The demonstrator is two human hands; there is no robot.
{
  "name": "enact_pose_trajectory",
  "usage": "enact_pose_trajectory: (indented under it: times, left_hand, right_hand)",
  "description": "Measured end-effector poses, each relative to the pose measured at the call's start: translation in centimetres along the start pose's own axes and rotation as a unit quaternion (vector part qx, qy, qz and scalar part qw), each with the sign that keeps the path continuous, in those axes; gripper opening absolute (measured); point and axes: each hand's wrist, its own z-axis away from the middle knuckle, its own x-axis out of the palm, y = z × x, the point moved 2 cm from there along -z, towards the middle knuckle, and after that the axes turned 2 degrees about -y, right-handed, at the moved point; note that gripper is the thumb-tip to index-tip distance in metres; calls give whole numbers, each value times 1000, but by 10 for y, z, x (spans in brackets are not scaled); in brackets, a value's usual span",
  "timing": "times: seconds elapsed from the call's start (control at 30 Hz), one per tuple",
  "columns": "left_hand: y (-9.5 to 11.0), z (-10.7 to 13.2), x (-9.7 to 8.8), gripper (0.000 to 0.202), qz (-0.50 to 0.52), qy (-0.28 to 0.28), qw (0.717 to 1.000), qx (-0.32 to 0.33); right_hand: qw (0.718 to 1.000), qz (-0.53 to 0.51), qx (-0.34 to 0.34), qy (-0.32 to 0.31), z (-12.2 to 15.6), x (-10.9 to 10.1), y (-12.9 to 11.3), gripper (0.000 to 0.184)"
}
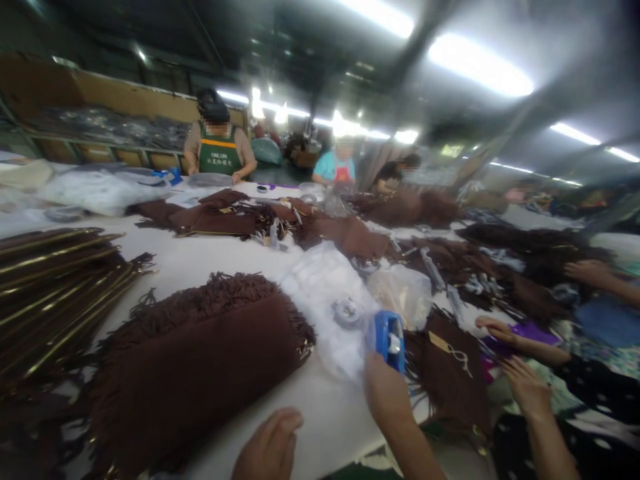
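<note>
My right hand (385, 393) reaches forward over the white table (200, 260), closed around a blue plastic tagging gun (389, 337) that points at a clear plastic bag (330, 300). Just right of the gun lies a brown fringed bag (450, 380) with a tan tag. My left hand (270, 447) rests low on the table edge, fingers together and lying flat, holding nothing. It sits beside a large brown fringed suede piece (200, 360). The picture is blurred by motion.
A stack of brown pieces with gold trim (50, 287) lies at the left. More brown fringed bags (345, 233) and plastic bags cover the table's middle. Another person's hands (520, 383) work at my right. Across the table stands a person in a green apron (219, 150), with others beyond.
</note>
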Motion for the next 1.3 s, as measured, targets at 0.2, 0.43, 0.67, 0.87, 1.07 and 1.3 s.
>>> enact_pose_trajectory:
  times: [0.2,0.43,0.67,0.87,1.07,1.3]
  left_hand:
    - [37,-58,51,34,141,-126,980,-67]
    - [5,-73,90,42,211,-151,953,-155]
    - [-16,-73,113,45,260,-117,926,-248]
    - [-16,-69,113,41,273,-106,921,-258]
    - [6,-69,97,28,229,-53,948,-216]
    - [10,-79,111,33,103,-182,968,-141]
  right_hand:
    - [999,-16,-26,-32,-27,15,-7,20]
    - [994,-87,-57,-32,-28,14,5,13]
    - [980,-189,-55,-24,-15,17,8,28]
    - [975,-210,-31,-64,-15,24,6,16]
    - [984,-164,-31,-63,-14,19,3,17]
    - [996,-79,-25,-23,-3,10,1,22]
